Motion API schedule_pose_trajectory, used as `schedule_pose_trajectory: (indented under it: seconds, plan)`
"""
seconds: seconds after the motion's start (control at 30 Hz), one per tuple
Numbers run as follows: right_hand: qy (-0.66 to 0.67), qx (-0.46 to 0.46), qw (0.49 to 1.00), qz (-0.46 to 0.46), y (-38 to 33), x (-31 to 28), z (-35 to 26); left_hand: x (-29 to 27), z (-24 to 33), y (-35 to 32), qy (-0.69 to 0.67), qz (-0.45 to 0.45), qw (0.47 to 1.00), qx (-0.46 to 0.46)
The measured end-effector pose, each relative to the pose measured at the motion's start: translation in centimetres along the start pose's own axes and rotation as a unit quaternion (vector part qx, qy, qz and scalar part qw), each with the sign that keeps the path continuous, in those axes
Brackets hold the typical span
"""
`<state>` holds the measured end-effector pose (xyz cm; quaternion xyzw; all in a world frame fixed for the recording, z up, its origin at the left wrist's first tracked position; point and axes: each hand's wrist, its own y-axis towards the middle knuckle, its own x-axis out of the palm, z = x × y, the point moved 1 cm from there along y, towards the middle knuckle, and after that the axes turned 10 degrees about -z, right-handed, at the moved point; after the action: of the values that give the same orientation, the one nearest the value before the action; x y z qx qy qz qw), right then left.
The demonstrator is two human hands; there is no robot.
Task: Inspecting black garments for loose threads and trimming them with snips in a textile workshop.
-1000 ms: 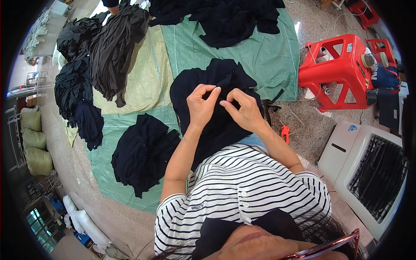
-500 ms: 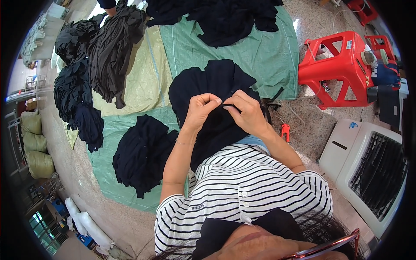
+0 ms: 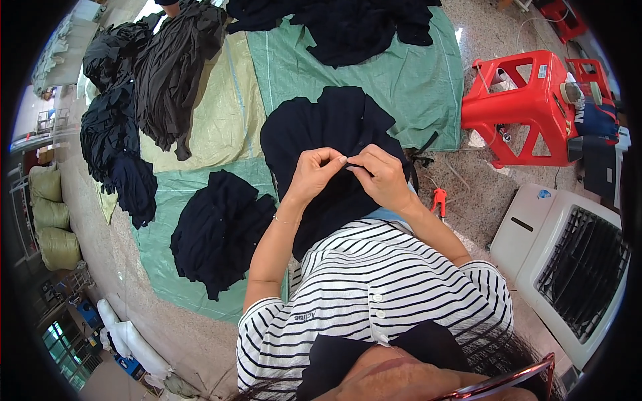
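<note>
Both hands meet at frame centre: my left hand (image 3: 314, 175) and right hand (image 3: 381, 177) pinch a small spot on the dark navy garment (image 3: 334, 127) draped over my lap. A folded dark pile (image 3: 217, 230) lies lower left on the green tarp (image 3: 414, 87); more dark heaps (image 3: 170, 67) wait upper left, so I judge much remains.

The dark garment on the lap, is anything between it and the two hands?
Nothing visible. The left hand and right hand already pinch the dark garment directly, fingertips meeting over one spot, with no other cloth or tool between them.
</note>
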<state>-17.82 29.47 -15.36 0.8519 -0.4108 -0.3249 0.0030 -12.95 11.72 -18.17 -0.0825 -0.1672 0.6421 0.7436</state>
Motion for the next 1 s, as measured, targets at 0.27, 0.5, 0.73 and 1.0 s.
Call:
schedule_pose_trajectory:
  seconds: [0.27, 0.5, 0.73, 1.0]
  plan:
    - [0.015, -0.001, 1.000, 0.018, -0.6, 0.8, 0.6, 0.6, -0.2, -0.9, 0.168, 0.041, 0.983, 0.063]
    - [0.061, 0.051, 0.997, 0.013, -0.8, 0.9, 1.1, 0.9, -0.1, -1.4, 0.188, 0.042, 0.978, 0.080]
    - [0.167, 0.148, 0.975, 0.004, -0.8, 1.2, 1.7, 1.5, -2.1, -1.2, 0.008, 0.084, 0.994, 0.062]
    - [0.408, 0.303, 0.861, -0.016, -1.2, 2.4, 3.5, 2.2, -2.1, -0.7, -0.013, 0.126, 0.990, 0.069]
